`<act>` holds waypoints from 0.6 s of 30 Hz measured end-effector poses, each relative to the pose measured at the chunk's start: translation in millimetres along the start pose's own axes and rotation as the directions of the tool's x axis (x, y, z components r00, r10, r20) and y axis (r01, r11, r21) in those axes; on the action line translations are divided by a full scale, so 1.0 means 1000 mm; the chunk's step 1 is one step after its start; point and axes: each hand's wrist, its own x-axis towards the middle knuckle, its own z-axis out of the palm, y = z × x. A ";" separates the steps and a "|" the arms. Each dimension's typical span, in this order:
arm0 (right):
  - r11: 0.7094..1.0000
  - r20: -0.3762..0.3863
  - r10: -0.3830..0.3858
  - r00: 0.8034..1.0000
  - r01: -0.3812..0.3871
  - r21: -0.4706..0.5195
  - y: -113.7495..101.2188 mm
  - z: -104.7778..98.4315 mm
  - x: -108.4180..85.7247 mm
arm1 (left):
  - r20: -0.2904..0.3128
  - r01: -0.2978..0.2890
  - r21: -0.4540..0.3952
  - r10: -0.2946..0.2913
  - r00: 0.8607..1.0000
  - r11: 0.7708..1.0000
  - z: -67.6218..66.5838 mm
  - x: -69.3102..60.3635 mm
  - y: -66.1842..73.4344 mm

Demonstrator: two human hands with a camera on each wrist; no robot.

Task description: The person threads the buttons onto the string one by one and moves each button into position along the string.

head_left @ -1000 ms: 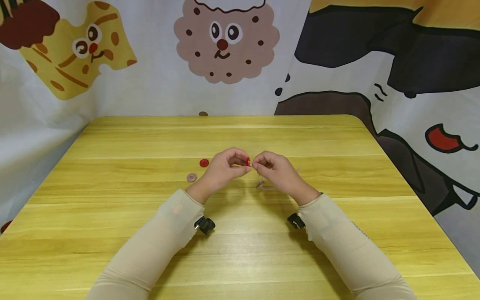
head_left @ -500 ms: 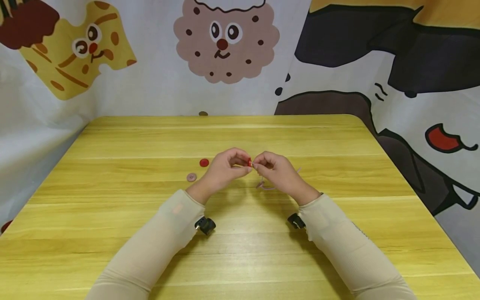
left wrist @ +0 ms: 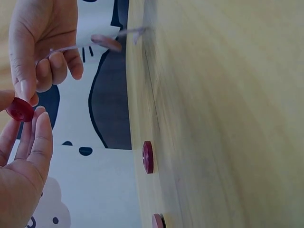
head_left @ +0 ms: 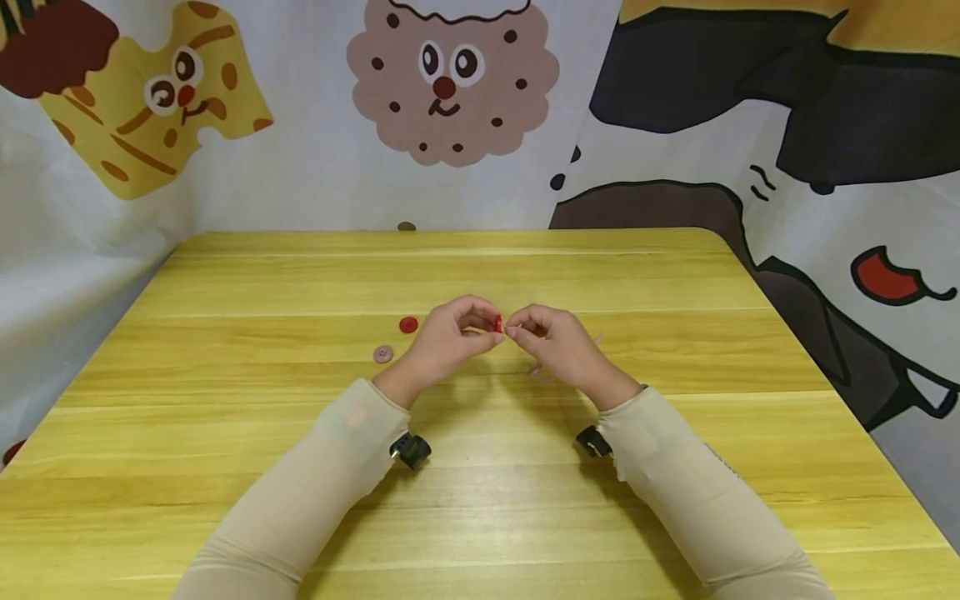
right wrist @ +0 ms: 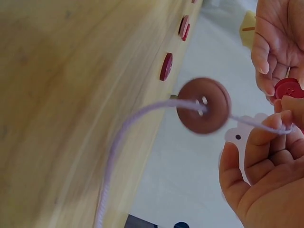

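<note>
Between thumb and fingers of my left hand (head_left: 447, 333) a red button (left wrist: 20, 110) is pinched on edge. My right hand (head_left: 551, 340) is close beside it and pinches a lilac cord (right wrist: 137, 114) near the button's face. Whether the cord's tip enters a hole of the red button cannot be made out. A brownish-pink button (right wrist: 204, 105) is threaded on this cord and hangs below the right hand; the cord trails on from it. To the left of the left hand, another red button (head_left: 408, 325) and a pink button (head_left: 383, 354) lie on the table.
The wooden table (head_left: 480, 500) reaches up to a cartoon-printed curtain (head_left: 300, 117) at the back and sides. A small red thing (head_left: 12, 452) shows at the table's left edge. Dark wrist cameras (head_left: 411, 451) sit on both sleeves.
The threaded button and cord hanging under my right hand have swung a little to the right. Both hands stay nearly in place, with only slight shifts at the red button.
</note>
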 end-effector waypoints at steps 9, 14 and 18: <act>1.000 0.002 0.025 1.000 -0.025 0.016 0.000 0.000 -0.001 | -0.008 0.001 0.006 0.000 1.000 1.000 -0.001 0.001 -0.002; 1.000 -0.003 0.019 1.000 -0.019 0.019 -0.001 -0.001 -0.001 | -0.005 0.007 0.001 -0.007 1.000 1.000 -0.001 0.001 -0.002; 0.999 0.001 0.014 1.000 -0.014 0.030 -0.001 -0.001 -0.001 | 0.002 -0.004 -0.005 0.004 1.000 1.000 -0.001 0.001 -0.001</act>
